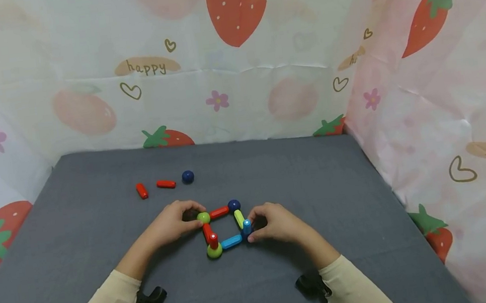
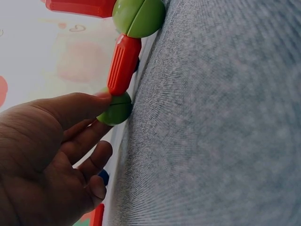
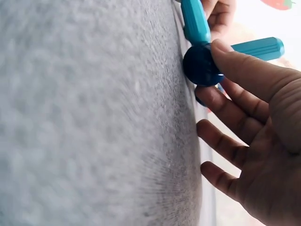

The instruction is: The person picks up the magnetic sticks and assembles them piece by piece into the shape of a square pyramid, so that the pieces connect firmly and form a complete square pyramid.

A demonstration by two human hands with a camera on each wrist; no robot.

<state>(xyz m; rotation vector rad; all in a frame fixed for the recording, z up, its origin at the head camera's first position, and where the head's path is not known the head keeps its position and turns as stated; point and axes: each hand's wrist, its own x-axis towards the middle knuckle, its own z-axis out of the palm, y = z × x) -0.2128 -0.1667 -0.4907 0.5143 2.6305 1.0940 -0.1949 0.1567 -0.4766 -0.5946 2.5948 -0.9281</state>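
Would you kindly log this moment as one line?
left hand: pinches glossy green ball; right hand: pinches glossy navy ball; upright: red rod, blue rod; loose: two red rods, another navy ball

In the head view, the table (image 1: pixel 223 293) is seen from above, forward and down, at middle range, backdrop (image 1: pixel 244 84) included. In the left wrist view, the left hand (image 2: pixel 56 150) is seen closely, low along the table, the scene turned sideways with the table at right. In the right wrist view, the right hand (image 3: pixel 258 125) is seen likewise, table at left. The held green ball (image 2: pixel 117 112) is shared by head and left wrist views, the held blue ball (image 3: pixel 200 65) by head and right wrist views.
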